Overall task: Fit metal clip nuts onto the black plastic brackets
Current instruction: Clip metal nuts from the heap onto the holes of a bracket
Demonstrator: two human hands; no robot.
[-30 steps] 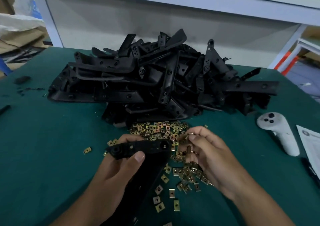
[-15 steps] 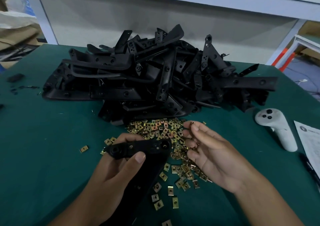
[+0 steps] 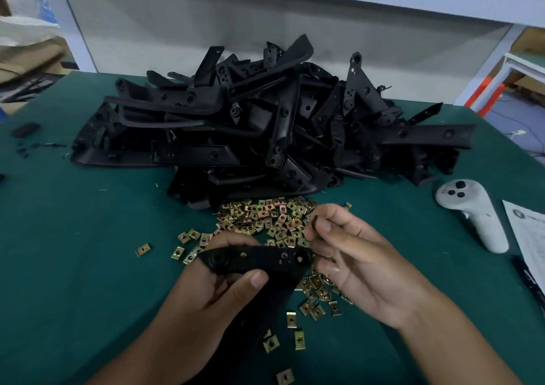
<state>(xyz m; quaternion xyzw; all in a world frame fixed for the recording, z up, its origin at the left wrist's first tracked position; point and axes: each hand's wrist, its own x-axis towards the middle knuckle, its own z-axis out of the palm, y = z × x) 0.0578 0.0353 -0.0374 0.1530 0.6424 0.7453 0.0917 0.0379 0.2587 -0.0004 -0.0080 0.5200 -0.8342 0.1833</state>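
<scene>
Left hand [image 3: 206, 290] grips a black bracket [image 3: 259, 262] while the right hand [image 3: 354, 263] pinches one clip nut [image 3: 315, 222] above its right end.

The bracket's upper bar lies roughly left to right across the view, just above the green tabletop [image 3: 73, 266], with its broad body trailing down toward the person; the thumb curls over its front edge and the fingers wrap behind. The clip nut sits between the right thumb and forefinger, just beside the bar's right end, edge-on, so its opening cannot be made out. Loose clip nuts [image 3: 265, 216] are scattered under and beyond both hands, in front of the heap of brackets [image 3: 265, 125]. Compared with half a second ago, the right hand has drawn closer to the bracket's right end; the left grip is unchanged.
</scene>
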